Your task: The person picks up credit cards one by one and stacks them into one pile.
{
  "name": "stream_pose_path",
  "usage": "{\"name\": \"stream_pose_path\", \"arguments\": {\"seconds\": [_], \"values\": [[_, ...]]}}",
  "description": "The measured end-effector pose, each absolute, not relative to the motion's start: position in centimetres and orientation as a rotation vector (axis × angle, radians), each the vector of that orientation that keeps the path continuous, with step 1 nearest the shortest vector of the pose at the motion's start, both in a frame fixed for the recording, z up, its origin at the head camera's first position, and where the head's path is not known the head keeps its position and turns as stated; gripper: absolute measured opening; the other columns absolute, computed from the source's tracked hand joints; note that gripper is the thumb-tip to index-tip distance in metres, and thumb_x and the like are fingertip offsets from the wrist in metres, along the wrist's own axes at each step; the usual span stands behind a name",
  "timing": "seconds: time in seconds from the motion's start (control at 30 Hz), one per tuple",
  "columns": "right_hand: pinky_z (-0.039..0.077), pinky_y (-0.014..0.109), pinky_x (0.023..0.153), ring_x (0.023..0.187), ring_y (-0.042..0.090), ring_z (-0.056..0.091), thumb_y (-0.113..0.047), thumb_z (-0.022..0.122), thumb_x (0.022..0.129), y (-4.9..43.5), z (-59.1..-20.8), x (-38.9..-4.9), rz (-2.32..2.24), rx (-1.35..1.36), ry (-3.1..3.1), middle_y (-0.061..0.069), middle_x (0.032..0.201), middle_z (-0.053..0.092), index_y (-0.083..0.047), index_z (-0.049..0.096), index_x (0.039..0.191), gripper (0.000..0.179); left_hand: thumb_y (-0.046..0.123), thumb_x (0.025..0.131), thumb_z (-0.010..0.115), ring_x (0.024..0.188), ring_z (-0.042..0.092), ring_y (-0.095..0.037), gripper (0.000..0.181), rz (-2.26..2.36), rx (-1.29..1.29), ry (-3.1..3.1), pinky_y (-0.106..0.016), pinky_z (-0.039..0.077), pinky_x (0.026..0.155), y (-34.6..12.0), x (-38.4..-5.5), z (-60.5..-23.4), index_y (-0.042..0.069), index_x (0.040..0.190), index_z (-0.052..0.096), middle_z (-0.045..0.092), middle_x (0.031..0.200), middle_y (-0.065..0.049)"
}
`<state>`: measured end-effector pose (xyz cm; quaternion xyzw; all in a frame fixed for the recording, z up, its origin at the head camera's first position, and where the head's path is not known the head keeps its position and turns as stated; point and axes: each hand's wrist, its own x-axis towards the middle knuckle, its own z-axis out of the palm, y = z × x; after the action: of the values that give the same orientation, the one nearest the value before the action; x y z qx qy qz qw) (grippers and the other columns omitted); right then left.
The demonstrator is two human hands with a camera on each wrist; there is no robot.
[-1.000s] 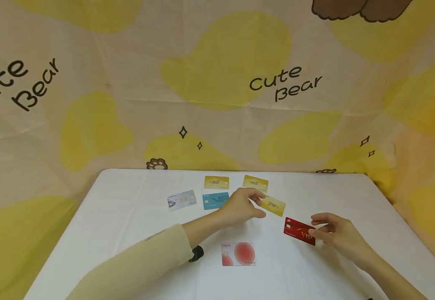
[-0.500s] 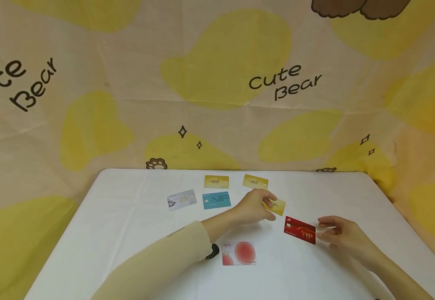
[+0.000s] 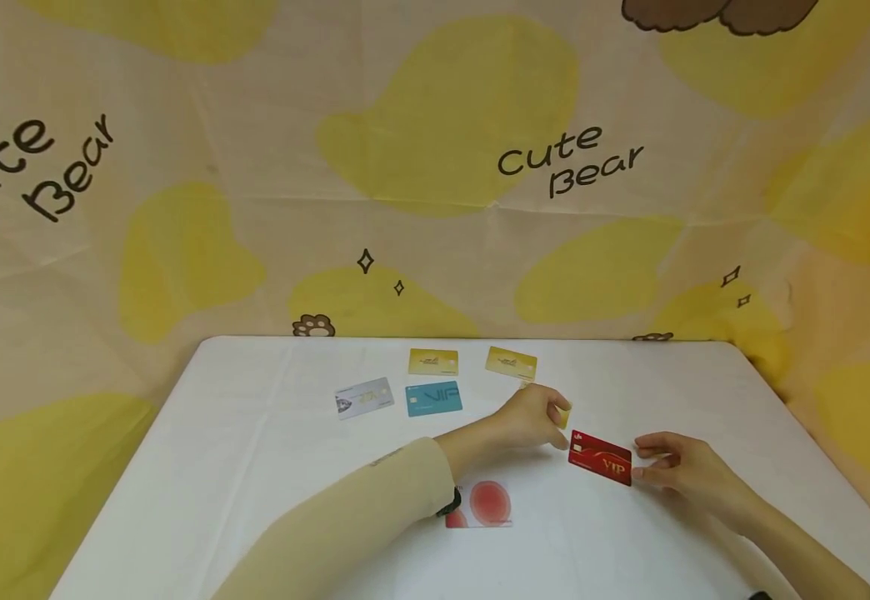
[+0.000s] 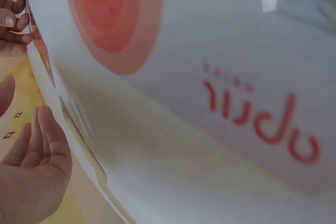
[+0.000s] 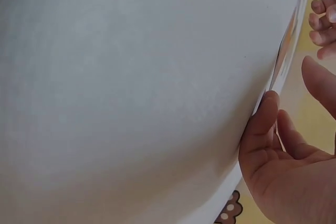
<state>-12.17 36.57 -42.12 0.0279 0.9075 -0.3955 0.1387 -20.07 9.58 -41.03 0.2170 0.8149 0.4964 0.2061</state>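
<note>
A red VIP card lies flat on the white table between the two hands. In the head view, the left hand reaches over a yellow card and mostly hides it; its thumb tip comes right to the red card's left end. Thumb and fingers stand apart with nothing pinched between them. At the red card's right end is the right hand, thumb tip close to the edge and fingers loosely bent. The left wrist view has the left hand at its side, and the right wrist view shows the right hand low over the table.
Two yellow cards lie at the table's far side. In front of them are a silver card and a teal VIP card. A white card with red circles sits nearer, partly behind the left wrist.
The left hand has moved right across the yellow card to the red card's left end. The right hand has drawn back slightly from over the red card to its right edge.
</note>
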Motion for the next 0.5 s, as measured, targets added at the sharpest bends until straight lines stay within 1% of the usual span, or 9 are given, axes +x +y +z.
{"name": "stream_pose_path", "arguments": {"seconds": [0.13, 0.2, 0.33, 0.5], "values": [[0.053, 0.028, 0.066, 0.092, 0.022, 0.059, -0.025, 0.086, 0.088, 36.2, -42.3, -12.7, -1.078, 0.081, 2.643, 0.016, 0.121, 0.068, 0.006, 0.061, 0.135, 0.062, -0.011, 0.072, 0.085, 0.073, 0.055, -0.005, 0.049, 1.397, 0.562, 2.233, -0.016, 0.048, 0.069, 10.2, -20.4, -41.3, -0.007, 0.118, 0.072, 0.067, 0.083, -0.003], [0.052, 0.027, 0.067, 0.093, 0.023, 0.057, -0.026, 0.087, 0.086, 36.1, -42.5, -12.9, -1.046, 0.073, 2.656, 0.015, 0.12, 0.068, 0.005, 0.062, 0.135, 0.063, -0.012, 0.071, 0.086, 0.071, 0.055, -0.006, 0.046, 1.387, 0.543, 2.229, -0.016, 0.047, 0.068, 10.5, -20.6, -41.4, -0.007, 0.115, 0.073, 0.067, 0.081, -0.002], [0.05, 0.029, 0.069, 0.095, 0.024, 0.056, -0.027, 0.089, 0.084, 36.0, -42.6, -13.2, -0.994, 0.078, 2.675, 0.015, 0.119, 0.067, 0.004, 0.063, 0.134, 0.064, -0.01, 0.07, 0.087, 0.07, 0.054, -0.006, 0.041, 1.319, 0.541, 2.26, -0.017, 0.046, 0.065, 11.0, -20.9, -41.6, -0.004, 0.108, 0.076, 0.07, 0.084, -0.001], [0.048, 0.031, 0.071, 0.095, 0.025, 0.054, -0.027, 0.091, 0.081, 36.1, -42.8, -13.2, -0.969, 0.069, 2.691, 0.013, 0.116, 0.066, 0.004, 0.063, 0.133, 0.067, -0.006, 0.066, 0.09, 0.077, 0.055, -0.006, 0.039, 1.188, 0.559, 2.346, -0.018, 0.046, 0.072, 11.8, -20.9, -42.1, 0.003, 0.102, 0.079, 0.071, 0.088, 0.004]]}}
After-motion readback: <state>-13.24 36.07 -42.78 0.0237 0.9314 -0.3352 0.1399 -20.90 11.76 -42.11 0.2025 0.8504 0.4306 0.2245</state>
